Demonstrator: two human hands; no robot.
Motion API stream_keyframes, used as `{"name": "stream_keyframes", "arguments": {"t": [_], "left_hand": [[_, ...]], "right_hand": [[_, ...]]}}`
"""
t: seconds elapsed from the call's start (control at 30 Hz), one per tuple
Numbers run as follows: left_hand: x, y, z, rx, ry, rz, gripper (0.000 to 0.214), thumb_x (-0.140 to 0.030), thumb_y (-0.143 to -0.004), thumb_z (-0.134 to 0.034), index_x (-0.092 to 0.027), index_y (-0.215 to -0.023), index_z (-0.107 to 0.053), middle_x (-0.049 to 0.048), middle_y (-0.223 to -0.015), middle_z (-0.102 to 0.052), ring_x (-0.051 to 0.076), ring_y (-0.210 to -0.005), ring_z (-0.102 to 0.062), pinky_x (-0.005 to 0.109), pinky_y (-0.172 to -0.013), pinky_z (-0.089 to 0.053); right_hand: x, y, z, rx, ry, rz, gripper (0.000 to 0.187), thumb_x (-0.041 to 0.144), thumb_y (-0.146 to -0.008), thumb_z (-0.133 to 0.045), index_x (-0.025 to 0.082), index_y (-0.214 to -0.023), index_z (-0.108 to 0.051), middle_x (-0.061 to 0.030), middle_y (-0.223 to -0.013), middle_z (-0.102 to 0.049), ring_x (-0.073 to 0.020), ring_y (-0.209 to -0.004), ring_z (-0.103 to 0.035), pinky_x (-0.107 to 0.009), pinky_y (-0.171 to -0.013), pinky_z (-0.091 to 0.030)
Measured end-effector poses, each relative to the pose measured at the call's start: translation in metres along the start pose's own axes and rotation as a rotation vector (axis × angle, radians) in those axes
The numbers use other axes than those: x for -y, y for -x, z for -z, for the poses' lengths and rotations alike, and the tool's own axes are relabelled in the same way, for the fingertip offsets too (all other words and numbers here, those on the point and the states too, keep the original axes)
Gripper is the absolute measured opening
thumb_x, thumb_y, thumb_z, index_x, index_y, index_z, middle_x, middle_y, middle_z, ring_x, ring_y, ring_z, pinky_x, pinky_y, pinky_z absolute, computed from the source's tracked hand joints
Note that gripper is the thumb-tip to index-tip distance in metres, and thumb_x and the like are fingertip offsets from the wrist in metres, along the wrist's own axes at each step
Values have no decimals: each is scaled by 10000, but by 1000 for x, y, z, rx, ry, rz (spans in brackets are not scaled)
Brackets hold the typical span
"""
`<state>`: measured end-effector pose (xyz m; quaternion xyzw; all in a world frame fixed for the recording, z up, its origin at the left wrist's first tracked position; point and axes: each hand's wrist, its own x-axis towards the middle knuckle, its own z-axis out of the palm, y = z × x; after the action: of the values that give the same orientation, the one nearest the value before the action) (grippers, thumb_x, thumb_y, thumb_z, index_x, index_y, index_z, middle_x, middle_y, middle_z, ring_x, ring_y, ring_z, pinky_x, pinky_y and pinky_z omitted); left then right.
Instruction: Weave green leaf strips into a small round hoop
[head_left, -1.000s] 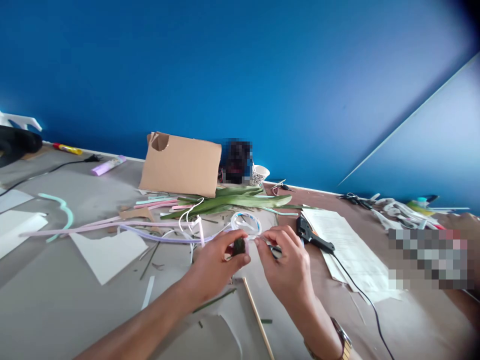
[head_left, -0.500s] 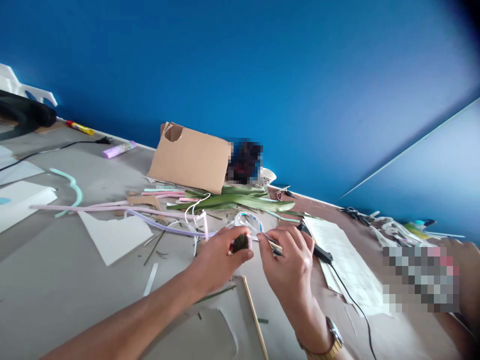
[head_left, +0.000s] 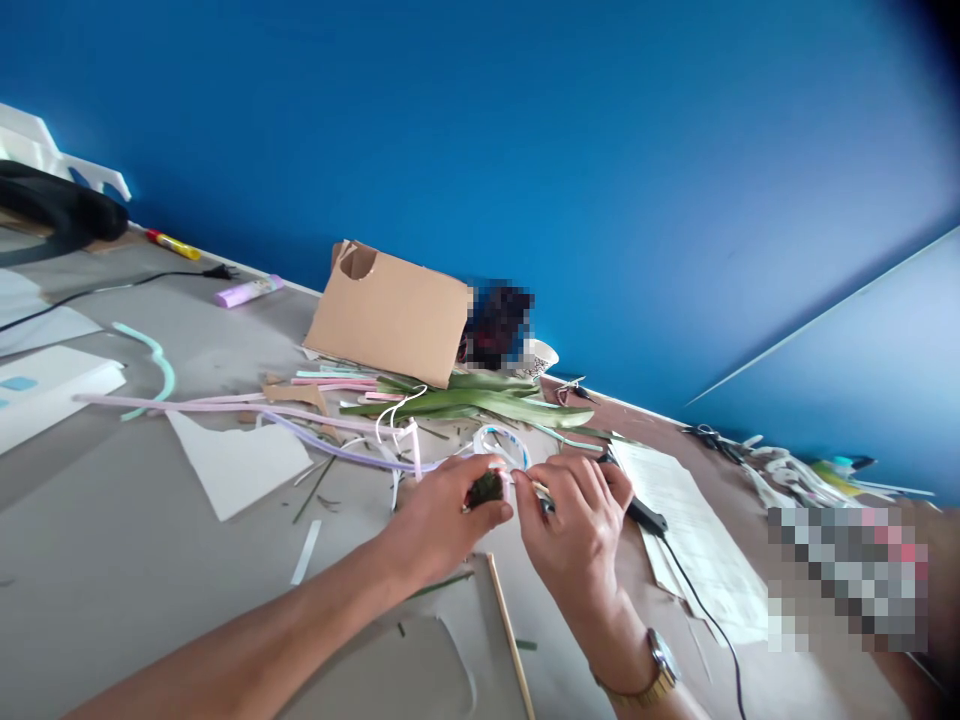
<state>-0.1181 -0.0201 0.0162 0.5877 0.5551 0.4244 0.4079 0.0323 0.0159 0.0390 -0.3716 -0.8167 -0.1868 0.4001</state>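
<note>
My left hand is closed around a small dark green bundle with a pinkish edge, its thumb and forefinger pinching it. Close beside it, my right hand, with a gold watch on the wrist, is closed on a thin pale wooden stick, mostly hidden by the fingers. The stick's tip points toward the bundle; whether they touch I cannot tell. Just behind both hands lies a white and blue tape roll. Another wooden stick rests on the table below them.
Behind the hands are long green leaves, lilac pipe cleaners and a cardboard box. A black corded tool lies right, by printed papers. A white paper scrap lies left. Another person's arm shows at the right edge.
My right hand has come slightly closer to the bundle, and less of the stick shows. My left hand keeps its grip. The whole view has shifted a little.
</note>
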Motion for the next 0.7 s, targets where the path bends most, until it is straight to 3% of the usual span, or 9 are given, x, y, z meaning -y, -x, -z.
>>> {"name": "stream_keyframes", "arguments": {"t": [0.7], "left_hand": [[-3,1,2,4,-8,-21,244,-297,-771,-590,-286,-1012,-634,-2,-912,-600,182,-819,-562,283,-724,-458]], "right_hand": [[-1,3,-2,64,-56,17,146,224,-857,-602,202,-717,-570,0,-702,-642,-159,-695,-589,-353,-781,-302]]}}
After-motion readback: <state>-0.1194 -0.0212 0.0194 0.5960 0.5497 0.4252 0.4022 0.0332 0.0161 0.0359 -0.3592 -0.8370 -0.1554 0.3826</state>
